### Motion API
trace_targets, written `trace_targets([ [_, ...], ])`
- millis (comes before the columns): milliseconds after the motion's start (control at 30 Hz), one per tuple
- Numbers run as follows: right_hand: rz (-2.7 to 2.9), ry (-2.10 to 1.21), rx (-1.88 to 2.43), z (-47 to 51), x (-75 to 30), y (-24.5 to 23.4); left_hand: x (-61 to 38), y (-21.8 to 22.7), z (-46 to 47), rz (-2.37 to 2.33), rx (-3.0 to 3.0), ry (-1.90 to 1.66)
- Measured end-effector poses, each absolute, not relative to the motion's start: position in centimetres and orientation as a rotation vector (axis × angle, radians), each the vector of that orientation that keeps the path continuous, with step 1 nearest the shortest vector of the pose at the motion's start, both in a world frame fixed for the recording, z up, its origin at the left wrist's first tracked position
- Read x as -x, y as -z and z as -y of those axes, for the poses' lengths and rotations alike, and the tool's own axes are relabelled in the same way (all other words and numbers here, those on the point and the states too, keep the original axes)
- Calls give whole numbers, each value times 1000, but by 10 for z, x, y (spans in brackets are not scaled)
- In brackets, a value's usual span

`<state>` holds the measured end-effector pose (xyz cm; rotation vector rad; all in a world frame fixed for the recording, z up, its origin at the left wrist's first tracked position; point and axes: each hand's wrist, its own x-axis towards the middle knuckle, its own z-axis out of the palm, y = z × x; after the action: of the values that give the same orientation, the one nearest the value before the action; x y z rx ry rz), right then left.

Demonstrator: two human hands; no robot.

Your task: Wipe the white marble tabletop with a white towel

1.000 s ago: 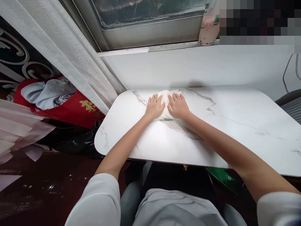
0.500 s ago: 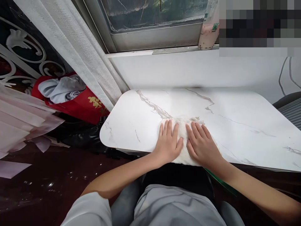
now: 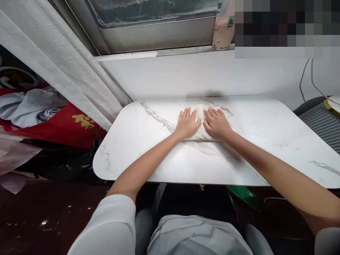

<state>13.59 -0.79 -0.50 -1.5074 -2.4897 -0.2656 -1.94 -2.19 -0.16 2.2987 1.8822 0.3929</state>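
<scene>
The desk point(image 3: 186, 166) in front of me is white, round-cornered and streaked with grey-brown marble veins; a white cloth point(image 3: 202, 135) lies directly on it, nearer its far edge than my side.

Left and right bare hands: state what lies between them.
The head view shows part of a soft-looking white cloth between the left hand and right hand.

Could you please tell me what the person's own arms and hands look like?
The left hand and right hand are bare: no gloves, rings, watch or bracelets show. The left forearm and right forearm are uncovered too. The left sleeve is short, plain and whitish; only part of the right sleeve shows, looking greyer.
</scene>
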Motion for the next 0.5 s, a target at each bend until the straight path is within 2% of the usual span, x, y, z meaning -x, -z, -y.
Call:
trace_targets([
  [267,2467,187,1465,-86,-146,7,6,5,-62,-1953,-2267,-499],
  [500,2397,146,1472,-109,-154,12,-2,5,-80,-1964,-2259,-524],
])
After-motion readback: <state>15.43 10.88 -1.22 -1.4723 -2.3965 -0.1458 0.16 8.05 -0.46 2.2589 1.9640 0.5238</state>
